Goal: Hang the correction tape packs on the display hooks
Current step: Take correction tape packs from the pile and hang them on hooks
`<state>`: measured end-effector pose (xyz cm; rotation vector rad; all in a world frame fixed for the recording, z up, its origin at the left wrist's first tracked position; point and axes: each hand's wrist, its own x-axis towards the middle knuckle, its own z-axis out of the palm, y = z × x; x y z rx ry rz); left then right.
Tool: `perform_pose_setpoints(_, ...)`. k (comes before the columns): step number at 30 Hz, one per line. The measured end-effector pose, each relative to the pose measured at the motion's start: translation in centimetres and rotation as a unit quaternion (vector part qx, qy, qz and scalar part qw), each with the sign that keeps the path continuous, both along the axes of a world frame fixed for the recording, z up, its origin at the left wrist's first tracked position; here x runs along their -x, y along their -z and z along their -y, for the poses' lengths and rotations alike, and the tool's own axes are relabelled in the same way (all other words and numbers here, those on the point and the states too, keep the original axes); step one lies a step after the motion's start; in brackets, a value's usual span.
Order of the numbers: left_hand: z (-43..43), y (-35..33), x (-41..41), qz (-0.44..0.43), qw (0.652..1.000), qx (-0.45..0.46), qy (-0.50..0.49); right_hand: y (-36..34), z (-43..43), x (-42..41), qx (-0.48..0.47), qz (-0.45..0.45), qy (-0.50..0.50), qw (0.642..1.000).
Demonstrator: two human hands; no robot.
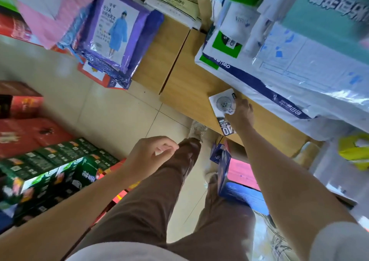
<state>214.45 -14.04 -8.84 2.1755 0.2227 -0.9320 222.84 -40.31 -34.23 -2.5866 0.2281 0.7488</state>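
Note:
A correction tape pack (222,104), a white card with a round clear blister and a dark lower end, lies on the wooden shelf (191,85) at right of centre. My right hand (240,114) reaches down onto the pack and its fingers curl over the pack's right side, gripping it. My left hand (153,153) hovers lower in the middle of the view, above my leg, with its fingers loosely curled and nothing in it. No display hooks show in this view.
White paper reams (279,93) are stacked on the shelf right behind the pack. Purple raincoat packs (115,35) overhang the shelf's left end. Red and green boxes (52,167) stand on the tiled floor at left. Blue and pink packages (237,179) sit below the shelf.

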Motion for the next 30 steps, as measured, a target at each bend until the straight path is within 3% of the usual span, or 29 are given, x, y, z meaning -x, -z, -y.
perform_pose_setpoints(5,3.0,-0.1,-2.3,0.026,0.998,0.023,-0.055,-7.5,1.9,2.0,-0.135,0.057,0.093,0.985)
perform_pose_setpoints(11,7.7,-2.7,-7.0,-0.030,0.995,0.037,-0.084,-19.4,4.3,5.9,-0.165,0.211,0.049,0.962)
perform_pose_setpoints(15,10.1,-5.8,-9.3,-0.132,0.984,0.117,-0.018,-26.9,5.6,7.6,-0.158,0.279,0.004,0.947)
perform_pose_setpoints(17,11.4,-7.9,-9.4,-0.141,0.977,0.153,0.046,-30.5,6.3,8.6,-0.144,0.292,-0.023,0.945)
perform_pose_setpoints(23,14.4,-15.2,-6.6,-0.076,0.962,0.243,0.095,-40.1,9.1,12.2,-0.091,0.333,-0.051,0.937)
perform_pose_setpoints(30,16.9,-22.8,-5.4,0.022,0.968,0.248,-0.040,-49.4,13.6,15.8,-0.111,0.380,0.088,0.914)
